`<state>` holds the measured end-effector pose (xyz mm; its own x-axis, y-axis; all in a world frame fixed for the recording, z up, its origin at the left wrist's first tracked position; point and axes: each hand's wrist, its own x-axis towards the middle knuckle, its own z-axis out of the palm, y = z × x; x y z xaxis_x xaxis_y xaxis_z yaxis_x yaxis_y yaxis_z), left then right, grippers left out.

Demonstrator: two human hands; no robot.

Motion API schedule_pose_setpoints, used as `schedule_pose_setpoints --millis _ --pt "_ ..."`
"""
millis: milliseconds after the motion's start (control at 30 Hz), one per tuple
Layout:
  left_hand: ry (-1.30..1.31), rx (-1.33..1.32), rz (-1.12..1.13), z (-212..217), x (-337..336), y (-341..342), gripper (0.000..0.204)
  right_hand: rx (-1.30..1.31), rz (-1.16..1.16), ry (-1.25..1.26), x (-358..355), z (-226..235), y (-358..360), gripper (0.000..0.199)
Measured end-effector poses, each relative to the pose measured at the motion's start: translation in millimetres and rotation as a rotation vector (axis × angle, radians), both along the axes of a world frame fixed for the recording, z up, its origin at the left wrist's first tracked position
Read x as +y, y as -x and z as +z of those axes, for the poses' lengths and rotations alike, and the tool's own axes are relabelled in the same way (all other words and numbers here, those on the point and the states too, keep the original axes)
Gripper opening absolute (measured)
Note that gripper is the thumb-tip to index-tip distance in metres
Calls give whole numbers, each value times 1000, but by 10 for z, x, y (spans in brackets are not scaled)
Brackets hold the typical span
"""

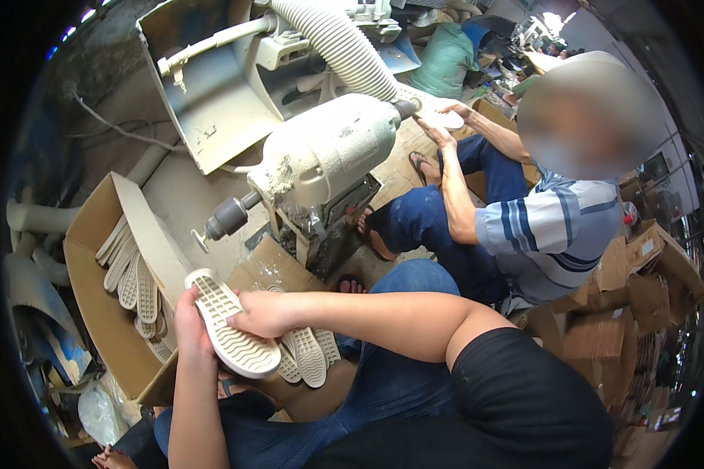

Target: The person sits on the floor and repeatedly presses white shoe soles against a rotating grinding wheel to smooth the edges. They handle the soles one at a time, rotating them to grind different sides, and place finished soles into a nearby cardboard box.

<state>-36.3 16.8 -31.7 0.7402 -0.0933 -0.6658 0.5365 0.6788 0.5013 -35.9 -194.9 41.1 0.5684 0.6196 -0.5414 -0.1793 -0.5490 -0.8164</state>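
Observation:
A cream shoe sole is held between my two hands, its ridged and gridded side facing up. My left hand is closed along its left edge, with some fingers hidden beneath. From the right, my right hand grips the opposite edge, thumb lying over the tread. Just beyond the sole's far end is the small bit on the dark spindle of a dust-coated grinding motor; the sole and bit look apart. More soles lie by my lap, below my right hand.
An open cardboard box with several soles stands at the left. Across the motor, a seated person holds another sole at the far spindle. A ribbed hose and metal hood rise behind; cartons are stacked right.

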Motion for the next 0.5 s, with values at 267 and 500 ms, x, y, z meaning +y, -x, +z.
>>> schedule_pose_setpoints --millis 267,500 --pt "75 82 51 -63 71 66 54 492 598 -975 -775 1106 -63 67" --pt "17 73 43 -177 68 27 49 696 1219 -1089 -320 823 403 49"
